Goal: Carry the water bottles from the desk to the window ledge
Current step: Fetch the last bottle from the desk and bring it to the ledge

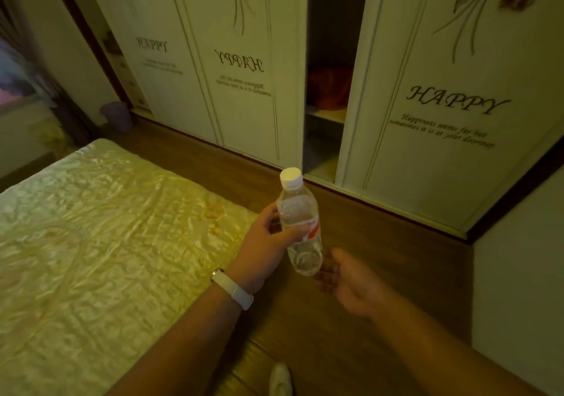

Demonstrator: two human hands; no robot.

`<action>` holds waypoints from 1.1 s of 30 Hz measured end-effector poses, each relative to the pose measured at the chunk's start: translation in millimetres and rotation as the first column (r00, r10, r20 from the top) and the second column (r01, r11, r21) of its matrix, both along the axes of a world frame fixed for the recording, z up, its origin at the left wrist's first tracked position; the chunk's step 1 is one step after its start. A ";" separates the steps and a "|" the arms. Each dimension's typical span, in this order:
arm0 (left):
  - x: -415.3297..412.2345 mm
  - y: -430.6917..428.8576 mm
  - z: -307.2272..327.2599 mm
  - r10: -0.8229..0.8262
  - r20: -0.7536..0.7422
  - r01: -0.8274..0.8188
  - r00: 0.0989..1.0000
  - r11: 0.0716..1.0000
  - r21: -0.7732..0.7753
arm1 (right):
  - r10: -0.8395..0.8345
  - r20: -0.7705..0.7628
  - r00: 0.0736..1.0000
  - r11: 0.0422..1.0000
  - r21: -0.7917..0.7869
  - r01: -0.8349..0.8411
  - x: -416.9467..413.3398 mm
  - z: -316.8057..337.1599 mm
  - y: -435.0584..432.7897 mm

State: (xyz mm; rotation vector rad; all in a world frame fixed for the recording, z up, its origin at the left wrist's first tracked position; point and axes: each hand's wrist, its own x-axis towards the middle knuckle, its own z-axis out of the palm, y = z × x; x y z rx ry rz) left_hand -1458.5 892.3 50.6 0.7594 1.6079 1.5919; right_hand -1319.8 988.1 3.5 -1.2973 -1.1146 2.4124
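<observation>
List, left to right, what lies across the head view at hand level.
In order: yellow satin bed cover → white wristband → left hand, gripping the clear plastic water bottle with a white cap → open right hand → pale wall corner.

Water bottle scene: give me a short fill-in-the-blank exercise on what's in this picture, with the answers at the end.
1. The left hand grips a clear water bottle whose cap is ____.
2. The white wristband sits on the ____ wrist.
3. The right hand, by the bottle's base, is ____, gripping nothing.
4. The wardrobe doors carry the word ____.
Missing words: white; left; open; HAPPY.
</observation>
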 end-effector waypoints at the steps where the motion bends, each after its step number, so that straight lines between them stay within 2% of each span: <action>1: -17.1 8.6 2.6 -0.013 0.002 0.013 1.000 1.000 0.000 | -0.009 -0.003 1.000 1.000 0.004 0.009 -14.8 1.5 7.3; 10: -124.5 85.8 22.4 -0.100 -0.005 0.100 0.995 0.994 0.042 | -0.104 -0.021 0.994 0.994 0.024 0.104 -114.6 15.1 76.7; 18: -177.5 169.5 10.5 -0.128 0.000 0.128 0.992 0.992 0.011 | -0.114 0.007 0.993 0.993 -0.012 0.114 -163.3 6.4 161.6; 27: -236.0 319.8 14.1 0.001 -0.034 -0.002 0.999 1.000 -0.026 | -0.059 -0.022 0.998 0.998 -0.032 0.058 -242.5 1.6 328.2; 33: -267.7 410.4 38.3 0.037 -0.046 -0.038 0.998 0.999 -0.033 | 0.046 -0.043 0.998 0.999 -0.019 -0.047 -278.2 11.6 428.8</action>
